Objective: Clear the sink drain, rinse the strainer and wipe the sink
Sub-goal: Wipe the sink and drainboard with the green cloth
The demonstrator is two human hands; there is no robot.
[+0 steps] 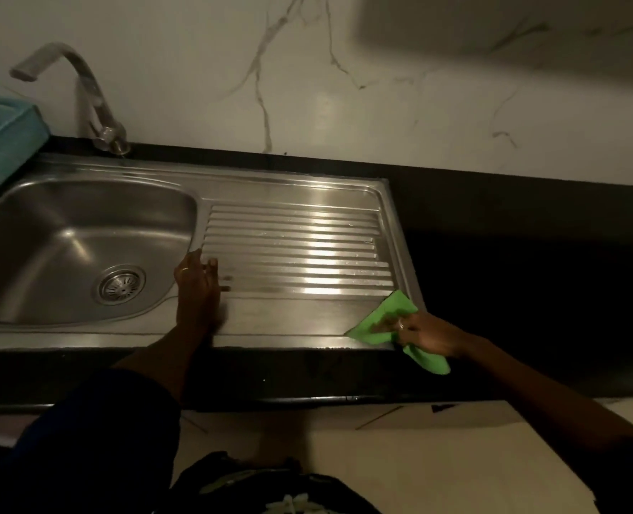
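A steel sink [85,187] fills the left of the head view, with a round strainer [121,284] seated in its drain. A ribbed drainboard [300,250] extends to the right. My left hand [198,281] rests flat on the drainboard's left edge beside the basin, fingers apart, holding nothing. My right hand [424,333] grips a green cloth [385,320] pressed on the drainboard's front right corner; part of the cloth hangs over the dark counter.
A curved tap [92,102] stands behind the basin. A teal plastic tray [3,142] sits at the far left rim. Black countertop [530,272] stretches right, with a marble wall behind. The floor and a dark bin lie below.
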